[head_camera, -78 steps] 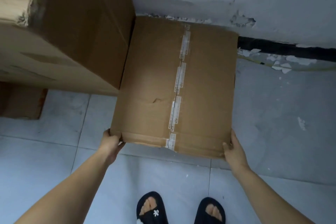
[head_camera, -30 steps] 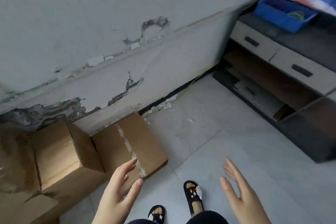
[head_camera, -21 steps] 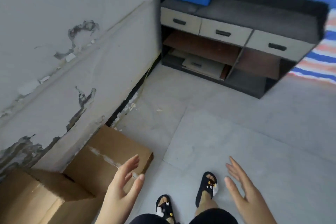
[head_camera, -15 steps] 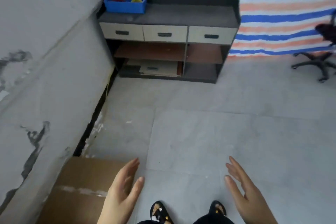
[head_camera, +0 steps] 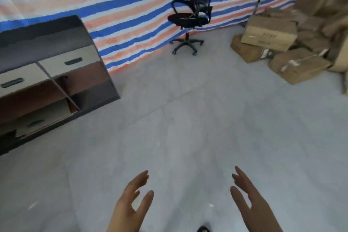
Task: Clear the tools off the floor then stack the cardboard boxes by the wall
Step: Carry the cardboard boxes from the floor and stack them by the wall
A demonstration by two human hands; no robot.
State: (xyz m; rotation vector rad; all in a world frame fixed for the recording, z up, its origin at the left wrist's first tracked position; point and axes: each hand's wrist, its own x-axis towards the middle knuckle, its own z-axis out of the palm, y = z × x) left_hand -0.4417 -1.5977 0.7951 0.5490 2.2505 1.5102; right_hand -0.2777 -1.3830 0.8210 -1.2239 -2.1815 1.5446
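Several cardboard boxes lie heaped on the floor at far right, well apart from you; your left hand and right hand hang spread, holding nothing; likely fetching the next box; walk over, grip one.

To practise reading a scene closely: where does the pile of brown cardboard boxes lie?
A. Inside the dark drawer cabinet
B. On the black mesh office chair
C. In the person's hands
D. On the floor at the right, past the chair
D: the pile of brown cardboard boxes sits on the grey floor, right of the black mesh office chair; both hands are empty.
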